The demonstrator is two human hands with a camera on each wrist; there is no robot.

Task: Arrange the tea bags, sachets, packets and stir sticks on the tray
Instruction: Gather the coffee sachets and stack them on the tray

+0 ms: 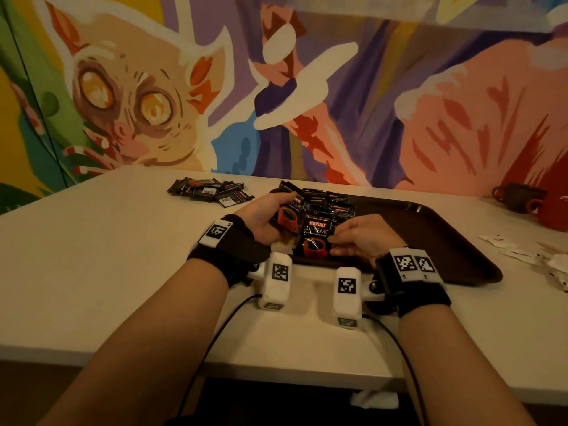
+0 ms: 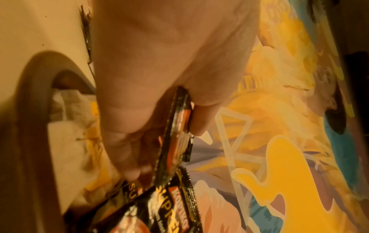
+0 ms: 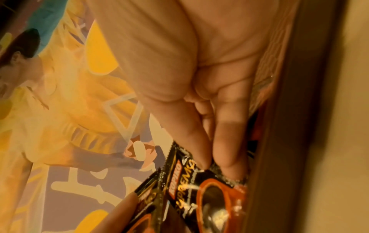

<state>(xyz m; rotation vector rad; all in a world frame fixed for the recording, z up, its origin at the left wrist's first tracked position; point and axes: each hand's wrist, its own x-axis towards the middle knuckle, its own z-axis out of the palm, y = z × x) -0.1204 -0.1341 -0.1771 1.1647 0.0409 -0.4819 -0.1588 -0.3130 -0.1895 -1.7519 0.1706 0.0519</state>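
Black coffee packets lying stacked at the brown tray's near-left end, left hand gripping one packet above them, right hand pinching the front packet, more packets lying loose on the bench.

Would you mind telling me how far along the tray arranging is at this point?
Done: black coffee packets lined up on the brown tray. In hand: left hand holds another packet; right hand adjusts the front packet. Left: a packet pile and white sachets on the table.
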